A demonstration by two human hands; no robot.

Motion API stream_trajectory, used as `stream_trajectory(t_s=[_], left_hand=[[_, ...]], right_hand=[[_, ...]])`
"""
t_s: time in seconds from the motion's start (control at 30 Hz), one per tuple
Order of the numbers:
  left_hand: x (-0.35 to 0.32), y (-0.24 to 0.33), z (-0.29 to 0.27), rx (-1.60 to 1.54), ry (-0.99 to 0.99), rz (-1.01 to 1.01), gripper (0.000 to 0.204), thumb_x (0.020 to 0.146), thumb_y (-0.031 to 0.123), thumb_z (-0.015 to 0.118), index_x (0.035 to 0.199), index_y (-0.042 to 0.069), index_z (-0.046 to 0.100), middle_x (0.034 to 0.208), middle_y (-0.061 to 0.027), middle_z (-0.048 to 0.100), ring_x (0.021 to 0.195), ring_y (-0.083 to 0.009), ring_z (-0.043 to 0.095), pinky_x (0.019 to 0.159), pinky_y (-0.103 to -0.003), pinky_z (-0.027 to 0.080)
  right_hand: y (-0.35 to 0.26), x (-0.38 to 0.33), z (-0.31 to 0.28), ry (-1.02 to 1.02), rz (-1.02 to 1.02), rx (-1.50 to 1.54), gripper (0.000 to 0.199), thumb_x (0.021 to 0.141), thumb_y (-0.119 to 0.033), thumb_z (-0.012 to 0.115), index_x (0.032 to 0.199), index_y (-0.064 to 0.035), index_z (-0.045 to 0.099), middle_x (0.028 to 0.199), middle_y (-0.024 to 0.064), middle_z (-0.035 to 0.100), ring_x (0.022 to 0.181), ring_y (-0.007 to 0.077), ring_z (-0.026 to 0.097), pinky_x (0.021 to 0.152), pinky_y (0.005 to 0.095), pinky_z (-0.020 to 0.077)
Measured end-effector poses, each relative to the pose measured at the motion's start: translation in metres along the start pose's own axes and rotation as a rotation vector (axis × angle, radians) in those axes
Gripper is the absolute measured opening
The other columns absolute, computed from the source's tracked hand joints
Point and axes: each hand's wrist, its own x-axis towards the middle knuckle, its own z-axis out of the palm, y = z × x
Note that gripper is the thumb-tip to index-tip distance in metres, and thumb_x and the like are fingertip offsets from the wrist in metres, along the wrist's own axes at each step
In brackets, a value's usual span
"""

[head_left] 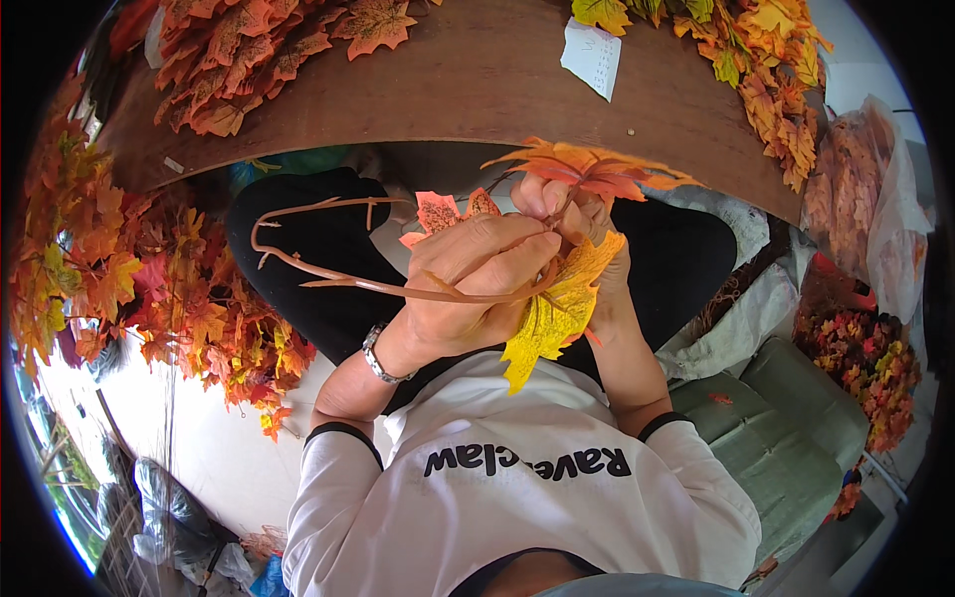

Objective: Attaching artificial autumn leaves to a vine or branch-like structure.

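Together, left hand (477,284) grips the brown stem (328,274); right hand (587,224) seemingly pinches leaves (587,169).

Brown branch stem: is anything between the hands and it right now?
Nothing visible. The left hand is already wrapped around the brown branch stem, and the right hand grips it at the leafy end, where orange leaves and a yellow leaf hide the contact.

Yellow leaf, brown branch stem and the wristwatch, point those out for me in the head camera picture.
Yellow leaf (550,316), head view, middle of the blade below the hands.
Brown branch stem (298,264), head view, on the bare curved part.
Wristwatch (377,356), head view, on the metal band.
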Motion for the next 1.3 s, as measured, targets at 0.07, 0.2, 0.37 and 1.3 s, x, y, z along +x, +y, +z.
stream_trajectory(t_s=[0.07,0.2,0.37,1.3], left_hand=[[0.000,0.001,0.000,-0.004,0.000,-0.003,0.034,0.058,-0.002,0.071,0.090,0.003,0.060,0.080,-0.0097,0.060,0.060,-0.0215,0.060,0.050,-0.028,0.048],[-0.003,0.000,0.001,-0.039,0.015,-0.053,0.031,0.058,-0.007,0.066,0.087,0.003,0.062,0.079,-0.0097,0.061,0.061,-0.0210,0.060,0.050,-0.028,0.048],[-0.005,0.000,0.001,-0.014,0.033,-0.068,0.031,0.056,-0.011,0.062,0.083,0.002,0.063,0.080,-0.0089,0.062,0.065,-0.0195,0.061,0.053,-0.026,0.047],[0.000,0.003,0.000,-0.066,0.008,-0.103,0.027,0.059,-0.013,0.061,0.084,-0.001,0.061,0.076,-0.0110,0.063,0.064,-0.0203,0.062,0.057,-0.026,0.048]], right_hand=[[-0.001,-0.001,0.006,0.024,-0.012,-0.022,0.013,0.082,-0.013,0.060,0.087,-0.0019,0.056,0.083,0.0028,0.049,0.082,0.0125,0.043,0.072,0.0245,0.0386],[-0.005,0.004,-0.001,-0.090,-0.010,0.031,0.010,0.082,-0.011,0.060,0.086,-0.0026,0.056,0.085,0.0027,0.051,0.086,0.0133,0.046,0.076,0.0255,0.0409],[-0.003,0.000,-0.003,-0.033,-0.023,-0.019,0.010,0.082,-0.011,0.060,0.086,-0.0025,0.055,0.084,0.0025,0.050,0.084,0.0134,0.047,0.076,0.0260,0.0413],[-0.007,-0.002,0.003,0.028,-0.130,-0.308,0.026,0.077,-0.013,0.066,0.097,-0.0015,0.054,0.086,0.0048,0.050,0.078,0.0116,0.047,0.068,0.0243,0.0429]])
